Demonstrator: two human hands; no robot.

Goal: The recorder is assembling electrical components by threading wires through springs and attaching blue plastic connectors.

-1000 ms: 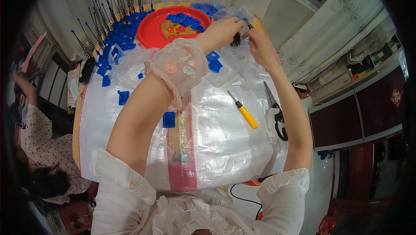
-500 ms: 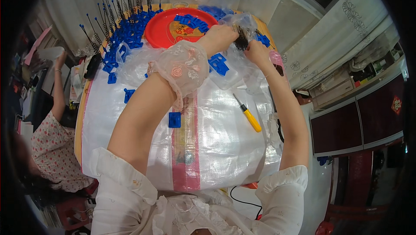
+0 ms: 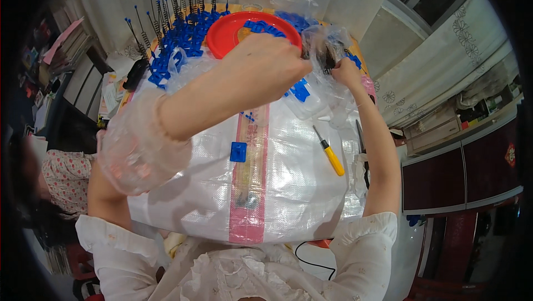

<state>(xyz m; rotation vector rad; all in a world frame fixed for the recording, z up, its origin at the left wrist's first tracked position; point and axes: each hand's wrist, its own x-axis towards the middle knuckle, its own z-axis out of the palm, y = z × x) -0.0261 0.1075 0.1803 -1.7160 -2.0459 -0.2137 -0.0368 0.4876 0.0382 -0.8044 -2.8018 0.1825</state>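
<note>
Both hands are meeting at the far side of the worktop (image 3: 288, 190), just right of the red plate (image 3: 230, 34). The left hand (image 3: 266, 65) is curled into a loose fist, and the right hand (image 3: 345, 73) is facing it with its fingers (image 3: 336, 69) pinched together. Between them they are gripping a clear plastic bag (image 3: 325, 43), apparently raised off the surface so that both hands can work at its mouth. What the left fingers are clamping is hidden by the knuckles, so their exact hold is unclear.

The bag is thin, crinkled and see-through, bunched up at the top, with something small and dark showing inside it; it looks light and floppy.

Blue plastic pieces (image 3: 186, 37) with black spring-tipped pins are standing in rows at the far left, within easy reach. A single blue square piece (image 3: 238, 152) is lying near the middle on the white woven sheet, and a yellow-handled screwdriver (image 3: 329, 152) is resting to the right of it, beside the right forearm.
</note>
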